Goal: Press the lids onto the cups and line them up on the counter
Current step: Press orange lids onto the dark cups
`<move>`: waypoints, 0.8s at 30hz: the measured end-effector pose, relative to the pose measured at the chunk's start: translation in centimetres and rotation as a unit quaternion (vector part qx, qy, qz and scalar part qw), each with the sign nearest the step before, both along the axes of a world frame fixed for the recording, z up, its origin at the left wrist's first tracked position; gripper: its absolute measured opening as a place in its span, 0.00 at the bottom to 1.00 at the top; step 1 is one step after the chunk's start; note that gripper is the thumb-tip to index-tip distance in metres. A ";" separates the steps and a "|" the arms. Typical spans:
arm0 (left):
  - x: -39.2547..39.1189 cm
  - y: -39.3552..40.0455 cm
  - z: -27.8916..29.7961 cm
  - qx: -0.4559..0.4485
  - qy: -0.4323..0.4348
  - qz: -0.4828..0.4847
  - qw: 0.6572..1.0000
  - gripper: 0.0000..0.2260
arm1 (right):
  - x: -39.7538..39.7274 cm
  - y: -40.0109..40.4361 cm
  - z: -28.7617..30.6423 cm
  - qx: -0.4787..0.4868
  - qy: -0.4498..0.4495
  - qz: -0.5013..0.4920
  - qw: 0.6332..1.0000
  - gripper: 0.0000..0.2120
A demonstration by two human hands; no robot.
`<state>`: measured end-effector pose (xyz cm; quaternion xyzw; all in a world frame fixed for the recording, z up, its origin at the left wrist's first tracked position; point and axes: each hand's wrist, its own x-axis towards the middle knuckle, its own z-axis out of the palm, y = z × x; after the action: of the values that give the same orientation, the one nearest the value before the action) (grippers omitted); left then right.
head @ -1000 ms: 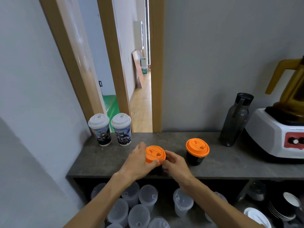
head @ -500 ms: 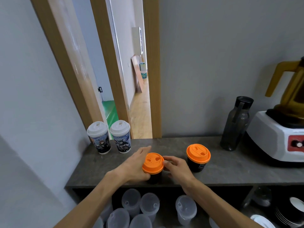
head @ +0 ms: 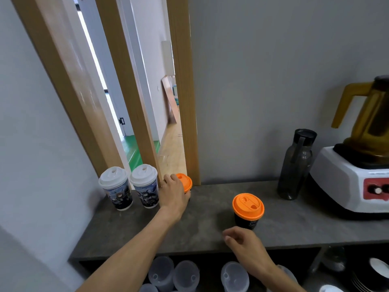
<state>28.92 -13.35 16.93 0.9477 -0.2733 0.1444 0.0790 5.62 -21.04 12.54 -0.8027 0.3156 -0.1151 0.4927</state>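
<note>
Two tall printed cups with white lids (head: pixel 114 187) (head: pixel 145 185) stand side by side at the back left of the grey counter (head: pixel 210 232). My left hand (head: pixel 174 193) grips a black cup with an orange lid (head: pixel 186 182) right beside them, near the door frame; most of the cup is hidden by the hand. A second black cup with an orange lid (head: pixel 248 209) stands alone mid-counter. My right hand (head: pixel 244 242) hovers loosely curled just in front of it, holding nothing.
A dark water bottle (head: pixel 296 165) stands at the back right next to a white blender base with an amber jug (head: pixel 357 165). Under the counter lie several clear plastic lids (head: pixel 174 275) and stacked plates (head: pixel 374 272). A wooden door frame (head: pixel 189 102) rises behind.
My left hand carried the orange-lidded cup from the counter's front middle to the back left beside the white-lidded cups. My right hand let go and dropped back toward the front edge.
</note>
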 end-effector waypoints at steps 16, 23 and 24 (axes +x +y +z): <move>-9.7 -2.8 -0.3 -0.091 0.274 -0.323 0.901 0.27 | -4.5 -7.7 3.3 -0.106 -0.091 -0.124 0.983 0.06; -13.4 -3.6 -1.3 -0.171 0.238 -0.231 0.928 0.14 | -1.7 -11.3 2.0 -0.084 -0.058 -0.054 0.993 0.15; -13.5 -3.3 -1.3 -0.175 0.216 -0.216 0.936 0.09 | -1.5 -11.7 1.9 -0.081 -0.063 -0.060 0.993 0.14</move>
<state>15.40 -16.61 15.64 0.8455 -0.4183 -0.0392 0.3296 4.10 -32.69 14.48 -0.8105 0.3212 -0.2202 0.4375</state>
